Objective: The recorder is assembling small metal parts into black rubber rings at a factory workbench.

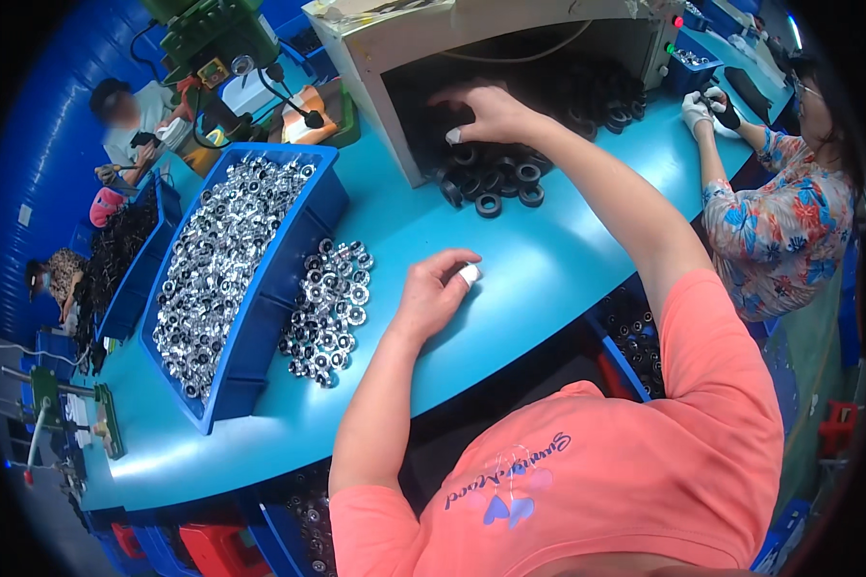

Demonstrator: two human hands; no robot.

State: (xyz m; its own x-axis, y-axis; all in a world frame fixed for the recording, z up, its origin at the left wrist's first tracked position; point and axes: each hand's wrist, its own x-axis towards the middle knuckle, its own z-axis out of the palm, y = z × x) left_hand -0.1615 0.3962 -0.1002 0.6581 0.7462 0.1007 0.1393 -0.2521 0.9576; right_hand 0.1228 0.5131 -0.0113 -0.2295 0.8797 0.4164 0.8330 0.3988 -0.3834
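Observation:
My right hand [496, 112] reaches into the dark opening of a cream box-shaped housing [363, 72], over a heap of black rings [489, 205]. Its fingers are stretched out, apart from the thumb, and no object shows in them. The rings spill from the opening onto the table. My left hand [433, 296] rests on the teal tabletop [394, 212], fingers loosely bent, with a gap between thumb and forefinger and nothing visible there. Both thumbs have white wraps. Left of that hand lies a loose group of shiny silver round parts with dark centres [332, 308].
A long blue bin [231, 380] full of similar silver parts stands left. Beyond it are a bin of black pieces [125, 236] and a green machine [212, 38]. A co-worker in a floral top [775, 226] sits at right; another person [135, 125] works at far left.

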